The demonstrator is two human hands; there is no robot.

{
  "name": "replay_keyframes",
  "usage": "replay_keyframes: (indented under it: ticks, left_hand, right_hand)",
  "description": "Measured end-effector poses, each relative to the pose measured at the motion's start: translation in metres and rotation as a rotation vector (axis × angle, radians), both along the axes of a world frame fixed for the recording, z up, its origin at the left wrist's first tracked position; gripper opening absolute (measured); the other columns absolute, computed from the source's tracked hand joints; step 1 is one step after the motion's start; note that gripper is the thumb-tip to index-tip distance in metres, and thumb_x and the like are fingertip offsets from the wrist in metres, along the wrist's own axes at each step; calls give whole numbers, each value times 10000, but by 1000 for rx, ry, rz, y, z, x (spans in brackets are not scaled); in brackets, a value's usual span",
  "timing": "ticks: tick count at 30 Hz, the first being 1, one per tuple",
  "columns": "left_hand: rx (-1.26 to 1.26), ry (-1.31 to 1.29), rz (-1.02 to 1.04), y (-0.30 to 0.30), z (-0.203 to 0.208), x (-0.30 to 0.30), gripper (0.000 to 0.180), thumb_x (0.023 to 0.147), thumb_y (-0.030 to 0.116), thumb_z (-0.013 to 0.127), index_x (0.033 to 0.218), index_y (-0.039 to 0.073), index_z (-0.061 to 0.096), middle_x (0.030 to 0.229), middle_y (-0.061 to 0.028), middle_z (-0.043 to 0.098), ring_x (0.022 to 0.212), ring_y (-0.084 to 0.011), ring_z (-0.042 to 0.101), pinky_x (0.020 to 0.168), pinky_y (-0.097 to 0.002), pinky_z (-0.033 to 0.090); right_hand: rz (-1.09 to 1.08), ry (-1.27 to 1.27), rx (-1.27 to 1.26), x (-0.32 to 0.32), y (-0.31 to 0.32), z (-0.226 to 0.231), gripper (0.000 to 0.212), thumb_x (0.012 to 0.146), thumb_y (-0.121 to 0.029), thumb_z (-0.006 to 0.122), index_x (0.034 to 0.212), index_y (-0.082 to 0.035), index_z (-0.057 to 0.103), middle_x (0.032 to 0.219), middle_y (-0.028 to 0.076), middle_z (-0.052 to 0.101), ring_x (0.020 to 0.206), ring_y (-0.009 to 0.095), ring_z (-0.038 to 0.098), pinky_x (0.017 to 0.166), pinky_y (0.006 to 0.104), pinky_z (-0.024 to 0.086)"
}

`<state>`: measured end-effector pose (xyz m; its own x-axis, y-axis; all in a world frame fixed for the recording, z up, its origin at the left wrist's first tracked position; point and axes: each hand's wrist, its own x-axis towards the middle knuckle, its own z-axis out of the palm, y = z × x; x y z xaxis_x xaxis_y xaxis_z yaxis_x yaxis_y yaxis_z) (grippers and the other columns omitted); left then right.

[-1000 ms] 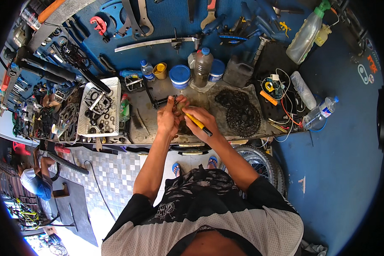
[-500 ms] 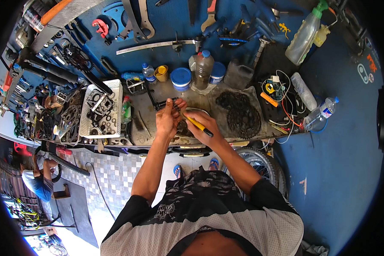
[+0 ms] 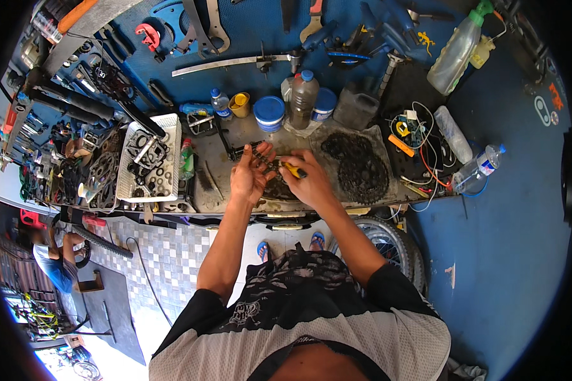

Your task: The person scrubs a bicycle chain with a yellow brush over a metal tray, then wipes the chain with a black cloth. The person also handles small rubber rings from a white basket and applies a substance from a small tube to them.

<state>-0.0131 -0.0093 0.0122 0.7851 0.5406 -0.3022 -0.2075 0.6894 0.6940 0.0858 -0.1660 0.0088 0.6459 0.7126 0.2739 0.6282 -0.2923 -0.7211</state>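
Note:
My left hand [image 3: 249, 180] is palm up over the workbench [image 3: 232, 184], its fingers curled around a small dark metal part [image 3: 264, 162] whose kind I cannot make out. Close on its right, my right hand [image 3: 309, 182] grips a screwdriver [image 3: 293, 169] by its yellow and black handle. The tool's tip lies by the fingers of my left hand, and whether it touches the part is hidden. Behind my left hand, a dark crank arm [image 3: 224, 141] rests on the bench. A greasy chain and sprocket pile [image 3: 361, 173] lies right of my hands.
On the left, a white basket [image 3: 177, 155] contains rings and small parts. Blue-lidded tubs [image 3: 269, 113], a dark plastic bottle [image 3: 304, 100] and a jerrycan [image 3: 357, 108] line the back. Wires and a circuit board [image 3: 413, 130] occupy the right end. A person [image 3: 56, 261] sits far left.
My right hand has turned the screwdriver, so its handle is flatter and more covered by my fingers. My left hand has barely moved, with its fingers a little more curled.

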Motion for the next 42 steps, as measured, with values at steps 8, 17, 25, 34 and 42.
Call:
replay_keyframes:
  ticks: [8, 17, 25, 34, 42]
  left_hand:
    - [23, 37, 58, -16, -8, 7, 495, 1049, 387, 647, 1337, -15, 649, 1290, -130, 670, 1171, -224, 628, 836, -364, 526]
    - [16, 71, 66, -4, -25, 6, 552, 1092, 430, 524, 1483, 41, 500, 1351, -169, 647, 1238, -308, 647, 963, -433, 534]
    - [-6, 83, -1, 10, -23, 5, 592, 1100, 527, 452, 1452, 59, 542, 1294, -137, 690, 1205, -287, 670, 940, -420, 534]
    - [76, 57, -42, 6, -17, 10, 572, 1081, 495, 533, 1377, 14, 618, 1300, -134, 695, 1160, -248, 685, 821, -366, 538]
    - [115, 84, -49, 4, -7, 5, 595, 1097, 504, 476, 1404, 3, 567, 1392, -154, 640, 1246, -296, 655, 927, -451, 566]
  right_hand:
    - [13, -77, -301, -8, 14, 5, 271, 954, -257, 715, 1217, -189, 720, 1265, 122, 572, 962, 360, 716, 846, 500, 579]
    - [79, 54, -255, 8, -18, -63, 256, 996, -317, 690, 1191, -162, 746, 1112, 106, 623, 922, 344, 708, 822, 484, 575]
    - [170, -31, -359, 42, -25, -68, 252, 945, -203, 737, 1192, -157, 757, 1140, 109, 734, 905, 347, 728, 826, 435, 584]
    - [315, 83, 373, 12, 4, 8, 296, 904, -73, 749, 1200, -78, 740, 1153, 150, 754, 977, 311, 742, 856, 375, 582]
    - [281, 68, 376, 5, 3, 0, 292, 907, -49, 744, 1199, -59, 741, 1106, 138, 758, 971, 283, 738, 842, 359, 575]
